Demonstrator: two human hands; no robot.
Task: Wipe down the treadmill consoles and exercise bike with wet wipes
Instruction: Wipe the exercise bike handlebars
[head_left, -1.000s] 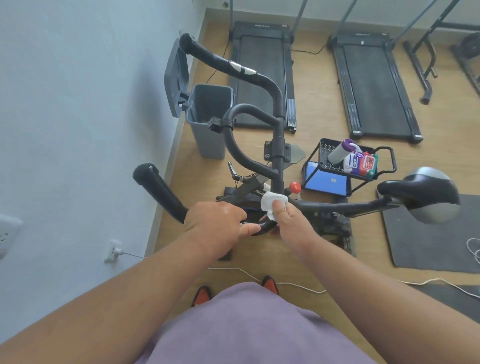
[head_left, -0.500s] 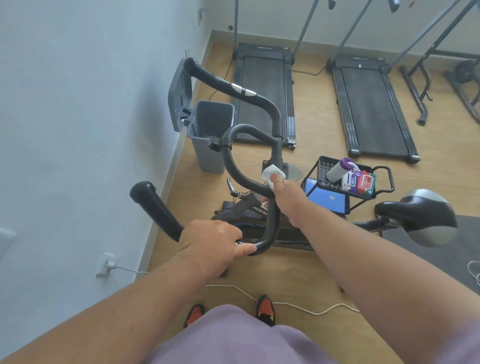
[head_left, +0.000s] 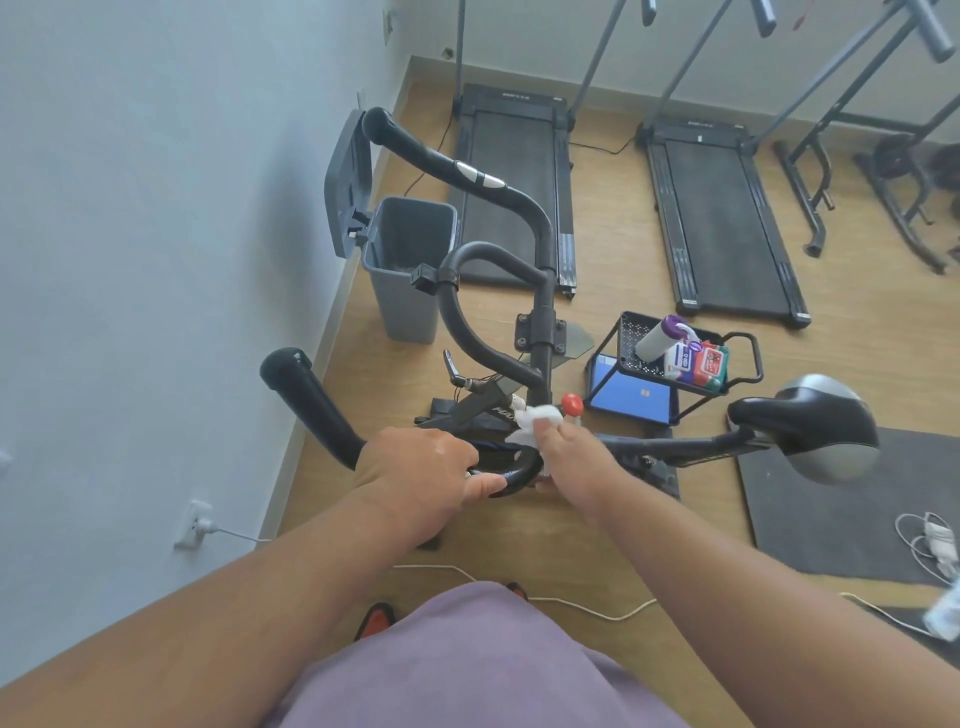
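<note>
The left hand (head_left: 421, 475) grips the bike's handlebar (head_left: 506, 475) to steady it, while the right hand (head_left: 569, 454), just beside it, pinches the wipe (head_left: 537, 418) against the bar's curve, apparently to rub it.

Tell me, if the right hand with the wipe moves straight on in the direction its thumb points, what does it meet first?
Probably the red knob, just beyond the wipe that the right hand holds on the handlebar. Depth is unclear, so it could pass beside it.
</note>
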